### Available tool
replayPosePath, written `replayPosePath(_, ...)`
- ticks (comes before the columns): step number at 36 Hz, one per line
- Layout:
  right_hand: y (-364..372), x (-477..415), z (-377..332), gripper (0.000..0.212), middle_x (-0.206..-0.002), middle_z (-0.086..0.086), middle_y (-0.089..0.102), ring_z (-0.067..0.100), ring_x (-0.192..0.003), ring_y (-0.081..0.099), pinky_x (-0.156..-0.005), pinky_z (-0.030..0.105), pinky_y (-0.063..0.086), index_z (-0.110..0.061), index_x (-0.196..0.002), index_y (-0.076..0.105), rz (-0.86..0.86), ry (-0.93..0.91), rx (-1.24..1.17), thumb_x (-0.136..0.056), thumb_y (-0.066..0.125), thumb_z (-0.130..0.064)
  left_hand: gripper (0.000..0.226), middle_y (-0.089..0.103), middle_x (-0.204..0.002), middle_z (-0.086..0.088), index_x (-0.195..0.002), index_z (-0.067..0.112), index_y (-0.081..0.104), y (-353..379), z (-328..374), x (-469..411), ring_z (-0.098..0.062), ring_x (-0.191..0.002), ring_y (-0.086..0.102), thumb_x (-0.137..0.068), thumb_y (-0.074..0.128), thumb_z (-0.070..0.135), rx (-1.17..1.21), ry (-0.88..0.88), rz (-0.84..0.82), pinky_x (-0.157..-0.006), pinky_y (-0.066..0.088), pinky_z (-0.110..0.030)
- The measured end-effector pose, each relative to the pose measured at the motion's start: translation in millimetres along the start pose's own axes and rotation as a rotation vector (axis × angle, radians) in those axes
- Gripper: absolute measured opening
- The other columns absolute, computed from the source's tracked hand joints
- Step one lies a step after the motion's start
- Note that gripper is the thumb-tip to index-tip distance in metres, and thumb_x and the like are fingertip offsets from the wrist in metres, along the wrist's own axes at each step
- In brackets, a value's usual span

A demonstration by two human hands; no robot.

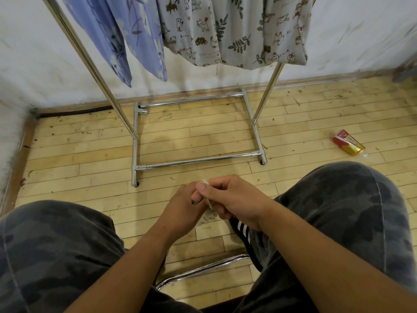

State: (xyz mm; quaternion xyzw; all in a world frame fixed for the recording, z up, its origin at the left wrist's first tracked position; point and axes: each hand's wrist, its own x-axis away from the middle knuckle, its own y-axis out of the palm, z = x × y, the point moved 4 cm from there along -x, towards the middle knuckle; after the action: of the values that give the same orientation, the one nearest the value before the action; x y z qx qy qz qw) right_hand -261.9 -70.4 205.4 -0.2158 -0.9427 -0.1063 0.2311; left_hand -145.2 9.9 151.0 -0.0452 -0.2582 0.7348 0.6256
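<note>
**Pale string pinched between your hands, above the floor**

Pale string (210,203) is sitting in front of your knees, held in the air over the floor (90,159). Its long axis is running from away from you towards you. The frayed white tuft is pointing away, towards the rack (198,159), and the thin tail is trailing back and slightly right, under your palm.

Your right hand (234,199) is pinching it, with the fingers (200,188) curled narrowly and the thumb pressing down on the tuft end. Your left hand (182,208) is lying against the right, touching it. Its fingers are tucked out of sight beneath, so whether they are gripping the string cannot be told.

You are sitting on a chrome chair frame (203,271), over pale, scuffed wooden planks. A white wall (45,64) is closing off the room behind the rack and along your left side.

Counting what is showing:
- one string
- two hands
- one steel rack
- two hanging cloths, a blue flowered cloth (126,37) and a grey cloth (225,30) printed with cats and leaves
- one red and gold packet (347,143), lying on the floor well apart to your right
- one black shoe (242,230) with white stripes, peeking out below your right wrist
</note>
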Motion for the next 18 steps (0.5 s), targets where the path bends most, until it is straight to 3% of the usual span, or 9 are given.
replayPosePath(5,0.4,-1.2,4.1,0.033,-0.055,-0.004,0.045,0.011,-0.053,0.034,-0.054,0.025,0.032,-0.006,-0.103,0.078,-0.052,0.042,-0.06,-0.102,0.062,-0.035,0.012,0.072,-0.091,0.007,-0.098,0.028,0.07,4.3,2.9,2.1,-0.014,-0.086,0.07,-0.098,0.06,0.033,0.043,-0.002,-0.063,-0.076,0.06,-0.045)
replayPosePath(11,-0.4,-3.0,4.5,0.031,-0.065,0.0,0.043,0.009,-0.059,0.039,-0.06,0.024,0.04,-0.009,-0.101,0.079,-0.073,0.065,-0.108,-0.102,0.062,-0.035,0.008,0.07,-0.092,0.011,-0.096,0.029,0.068,5.5,-2.6,1.2,-0.008,-0.088,0.069,-0.098,0.06,0.027,-0.001,-0.028,-0.062,-0.078,0.06,-0.037)
replayPosePath(16,1.1,-3.3,6.1,0.03,-0.068,0.001,0.046,0.014,-0.067,0.042,-0.063,0.025,0.044,-0.008,-0.103,0.079,-0.108,0.082,-0.131,-0.1,0.064,-0.034,0.011,0.071,-0.085,0.009,-0.09,0.02,0.069,6.7,-0.7,0.7,-0.007,-0.081,0.069,-0.098,0.062,0.021,0.029,-0.03,-0.083,-0.069,0.052,-0.017)
replayPosePath(18,0.3,-2.9,5.2,0.03,-0.067,0.0,0.047,0.011,-0.065,0.044,-0.063,0.025,0.043,-0.007,-0.103,0.079,-0.115,0.09,-0.159,-0.1,0.063,-0.032,0.011,0.07,-0.085,0.009,-0.09,0.024,0.068,5.8,0.7,0.4,-0.008,-0.082,0.068,-0.097,0.062,0.029,0.016,-0.023,-0.079,-0.07,0.052,-0.018)
